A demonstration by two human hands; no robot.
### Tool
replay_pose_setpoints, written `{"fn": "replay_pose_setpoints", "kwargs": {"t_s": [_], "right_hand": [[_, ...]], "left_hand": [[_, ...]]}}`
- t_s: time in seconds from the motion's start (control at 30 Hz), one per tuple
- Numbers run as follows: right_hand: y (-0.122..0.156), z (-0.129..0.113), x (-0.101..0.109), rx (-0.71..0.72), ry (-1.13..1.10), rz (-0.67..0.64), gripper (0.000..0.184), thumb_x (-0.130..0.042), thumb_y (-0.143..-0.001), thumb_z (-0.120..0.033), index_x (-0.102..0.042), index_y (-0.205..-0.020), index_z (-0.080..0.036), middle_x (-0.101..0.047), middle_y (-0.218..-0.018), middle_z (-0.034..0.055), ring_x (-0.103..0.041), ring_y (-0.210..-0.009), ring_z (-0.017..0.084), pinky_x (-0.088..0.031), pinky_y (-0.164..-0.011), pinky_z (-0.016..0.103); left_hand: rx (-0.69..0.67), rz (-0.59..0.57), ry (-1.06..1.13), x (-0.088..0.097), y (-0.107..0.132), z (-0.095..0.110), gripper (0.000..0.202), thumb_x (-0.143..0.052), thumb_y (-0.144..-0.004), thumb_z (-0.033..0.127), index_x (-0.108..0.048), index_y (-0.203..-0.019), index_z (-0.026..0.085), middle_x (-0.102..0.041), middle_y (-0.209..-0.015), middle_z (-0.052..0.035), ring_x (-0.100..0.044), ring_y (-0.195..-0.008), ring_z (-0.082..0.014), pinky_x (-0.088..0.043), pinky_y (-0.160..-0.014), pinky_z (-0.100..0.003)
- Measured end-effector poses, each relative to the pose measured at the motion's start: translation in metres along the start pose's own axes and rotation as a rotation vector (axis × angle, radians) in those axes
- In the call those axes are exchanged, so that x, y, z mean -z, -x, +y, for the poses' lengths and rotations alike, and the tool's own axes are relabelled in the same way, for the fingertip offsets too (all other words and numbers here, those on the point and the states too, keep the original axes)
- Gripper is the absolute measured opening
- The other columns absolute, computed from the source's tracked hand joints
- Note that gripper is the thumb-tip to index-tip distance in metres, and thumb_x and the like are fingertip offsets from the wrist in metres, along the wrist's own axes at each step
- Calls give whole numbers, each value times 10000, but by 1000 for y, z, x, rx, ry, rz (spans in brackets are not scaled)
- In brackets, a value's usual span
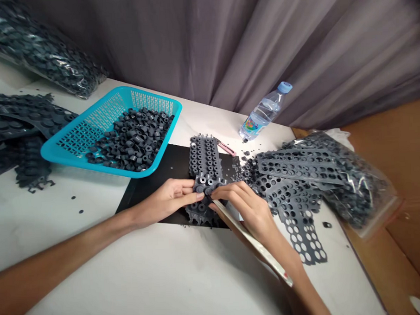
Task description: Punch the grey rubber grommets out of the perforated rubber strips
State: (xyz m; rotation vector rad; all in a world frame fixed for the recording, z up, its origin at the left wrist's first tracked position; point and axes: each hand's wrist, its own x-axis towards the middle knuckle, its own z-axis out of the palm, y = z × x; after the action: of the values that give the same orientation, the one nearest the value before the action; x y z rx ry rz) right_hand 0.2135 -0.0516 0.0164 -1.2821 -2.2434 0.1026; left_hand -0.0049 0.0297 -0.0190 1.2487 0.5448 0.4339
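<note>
A dark grey rubber sheet (205, 160) studded with small ring-shaped parts lies on a black mat (151, 183) in the middle of the white table. My left hand (166, 199) pinches the sheet's near part from the left, fingers closed on it. My right hand (248, 204) grips the same spot from the right, fingers pressed together. A long thin pale stick (251, 241) runs under my right hand and along the wrist.
A turquoise basket (90, 130) with loose grey rings stands at the left. Emptied perforated sheets (291, 182) pile up on the right beside a plastic bag of them (360, 188). A water bottle (263, 112) lies behind. More sheets (17, 129) and a bagged heap (41, 53) sit far left.
</note>
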Motion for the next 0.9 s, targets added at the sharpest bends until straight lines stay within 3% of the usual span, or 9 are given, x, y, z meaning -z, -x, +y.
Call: {"fn": "replay_pose_setpoints", "kwargs": {"t_s": [0.27, 0.43, 0.67, 0.83, 0.9], "right_hand": [[2, 1, -10, 49, 197, 26, 206, -590, -1030, -231, -626, -1228, -186, -752, -1038, 76, -656, -898, 205, -555, -740, 323], [4, 1, -14, 71, 292, -3, 163, -569, -1034, -192, -608, -1189, -164, -734, -993, 74, -645, -861, 213, -526, -718, 339], [8, -4, -19, -156, 143, 81, 210, -492, -1066, -210, -540, -1267, -172, -682, -1086, 98, -671, -887, 193, -552, -695, 310], [9, 14, -2, -385, 102, 353, 237, -505, -1058, -283, -581, -1263, -190, -661, -1093, 95, -675, -871, 187, -573, -756, 337], [12, 25, 7, -484, 140, 374, 239, -531, -1045, -341, -616, -1213, -195, -676, -1051, 86, -679, -903, 213, -561, -792, 366]], "left_hand": [[-5, -27, 52, -2, 0, 1, 368, -638, -988, 367, -696, -1291, 166, -780, -1121, -92, -699, -1126, -281, -520, -1029, -420], [11, -24, 35, -3, 0, 1, 336, -613, -1001, 342, -703, -1266, 156, -773, -1122, -94, -699, -1095, -272, -523, -1003, -410], [58, -29, 31, -3, 1, 4, 341, -668, -955, 411, -727, -1154, 141, -766, -980, -73, -703, -978, -260, -544, -887, -369], [73, -42, 30, -1, 4, 4, 344, -678, -937, 464, -727, -1029, 136, -751, -886, -64, -702, -910, -257, -549, -814, -349], [69, -24, 12, 0, 4, 4, 343, -683, -931, 471, -720, -997, 136, -744, -871, -62, -700, -892, -246, -546, -799, -339]]}}
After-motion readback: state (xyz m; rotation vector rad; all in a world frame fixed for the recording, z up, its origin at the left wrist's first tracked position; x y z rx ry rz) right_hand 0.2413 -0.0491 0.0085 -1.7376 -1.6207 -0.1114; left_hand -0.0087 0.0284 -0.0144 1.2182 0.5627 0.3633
